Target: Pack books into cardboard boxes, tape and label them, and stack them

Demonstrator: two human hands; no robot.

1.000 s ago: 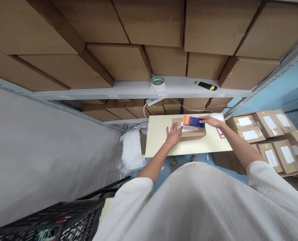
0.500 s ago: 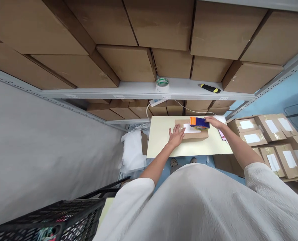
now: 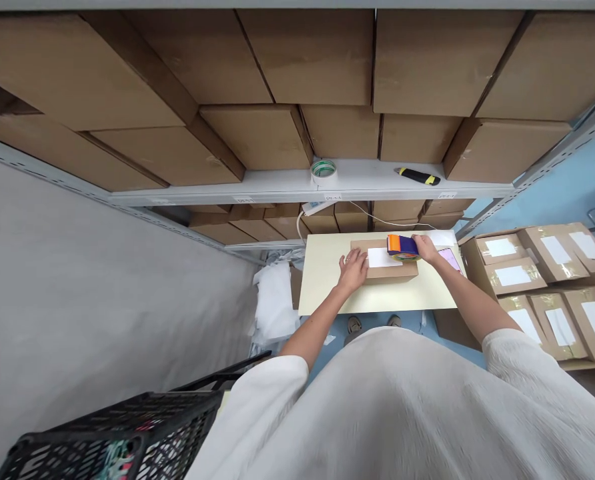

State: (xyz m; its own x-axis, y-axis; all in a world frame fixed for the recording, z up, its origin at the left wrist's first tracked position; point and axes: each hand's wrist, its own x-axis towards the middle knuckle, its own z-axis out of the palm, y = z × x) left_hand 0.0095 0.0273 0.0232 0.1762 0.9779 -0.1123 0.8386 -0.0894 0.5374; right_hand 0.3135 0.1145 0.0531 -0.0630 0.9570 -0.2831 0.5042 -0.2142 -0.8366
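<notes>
A small cardboard box (image 3: 392,271) lies on the pale yellow table (image 3: 327,293), with a white label (image 3: 381,257) on its top. My left hand (image 3: 353,269) rests on the box's left end, fingers spread beside the label. My right hand (image 3: 425,248) is closed around the handle end of a blue and orange tape dispenser (image 3: 402,246). The dispenser sits over the right part of the box top, its orange end partly over the label. A phone (image 3: 449,259) with a lit screen lies on the table behind my right wrist.
Shelves of cardboard boxes (image 3: 260,137) stand in front, holding a tape roll (image 3: 324,172) and a yellow-black utility knife (image 3: 418,176). Labelled parcels (image 3: 515,275) are stacked at right. White plastic packaging (image 3: 273,300) lies left of the table; a black crate (image 3: 142,417) is at lower left.
My right hand has moved the tape dispenser slightly right across the box. My left hand stays on the box's left end, its fingers a little more bent. The view has shifted slightly.
</notes>
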